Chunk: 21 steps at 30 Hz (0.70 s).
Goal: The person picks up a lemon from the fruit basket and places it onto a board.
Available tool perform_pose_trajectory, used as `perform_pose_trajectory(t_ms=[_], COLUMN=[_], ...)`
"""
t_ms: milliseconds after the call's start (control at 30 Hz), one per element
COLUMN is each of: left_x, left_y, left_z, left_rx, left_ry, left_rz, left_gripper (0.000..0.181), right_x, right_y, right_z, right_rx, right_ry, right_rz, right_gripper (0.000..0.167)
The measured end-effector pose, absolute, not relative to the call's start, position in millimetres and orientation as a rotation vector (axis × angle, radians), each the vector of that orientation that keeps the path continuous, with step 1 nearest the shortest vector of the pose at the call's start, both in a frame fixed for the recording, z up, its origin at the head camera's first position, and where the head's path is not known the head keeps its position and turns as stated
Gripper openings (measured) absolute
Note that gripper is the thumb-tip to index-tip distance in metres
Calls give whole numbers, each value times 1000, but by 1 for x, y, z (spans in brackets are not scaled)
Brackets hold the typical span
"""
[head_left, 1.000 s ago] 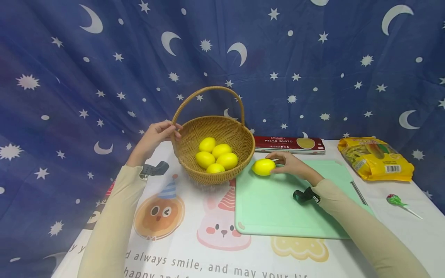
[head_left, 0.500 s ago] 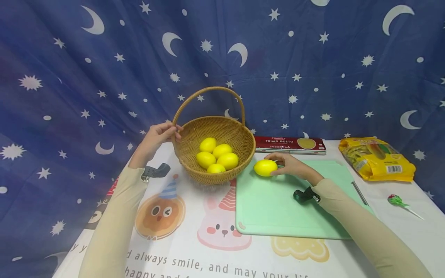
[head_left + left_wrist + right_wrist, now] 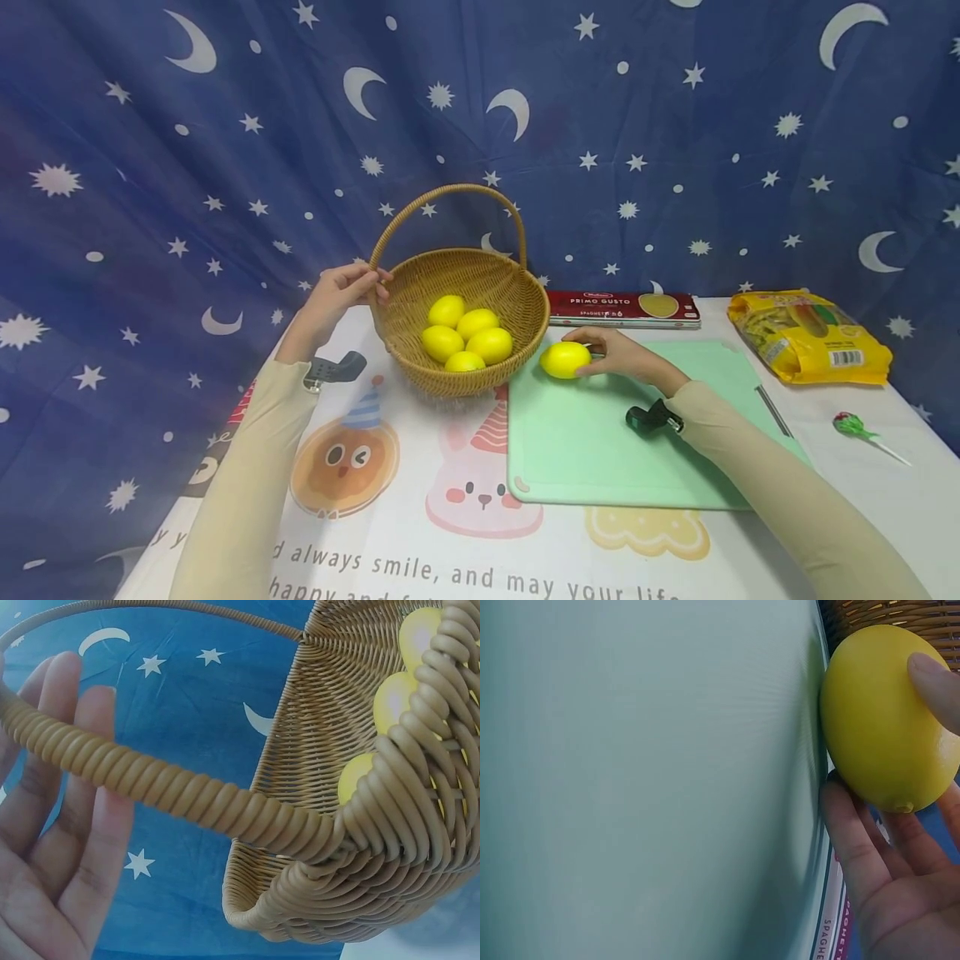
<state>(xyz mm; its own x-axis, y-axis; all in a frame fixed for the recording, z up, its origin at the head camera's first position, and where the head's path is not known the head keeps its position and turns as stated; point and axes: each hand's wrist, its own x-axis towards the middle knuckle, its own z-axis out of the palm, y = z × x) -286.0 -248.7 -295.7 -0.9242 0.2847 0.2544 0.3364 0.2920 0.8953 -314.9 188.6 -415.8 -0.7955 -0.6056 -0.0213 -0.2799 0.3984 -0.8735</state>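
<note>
Where the right hand [image 3: 621, 353] grips, thumb [image 3: 936, 686] and fingers [image 3: 855, 840] flank a lemon [image 3: 564, 360] (yellow).

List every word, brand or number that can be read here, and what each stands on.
"PRIMO GUSTO": red box.
"SPAGHETTI": same box; its small script is too blurred to read.
"always smile, and may your": tablecloth.
"happy and": tablecloth, line below, cut by the picture edge.
Yellow bag: lettering too small to read.
</note>
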Motion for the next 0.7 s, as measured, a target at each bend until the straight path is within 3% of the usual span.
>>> perform_pose_trajectory(t_ms=[367,700], left_x=[-285,-285], left_y=[-248,-248], left_z=[-296,-297], left_rx=[-610,-617], left_ry=[-2464,-2460], left_rz=[-1764,-1760], left_gripper=[16,29], right_x=[-313,-316], right_y=[189,188], right_z=[-415,-417], right_rx=[-754,-776], right_ry=[2317,2363], right_rz=[-1336,-1298], right_gripper=[71,64])
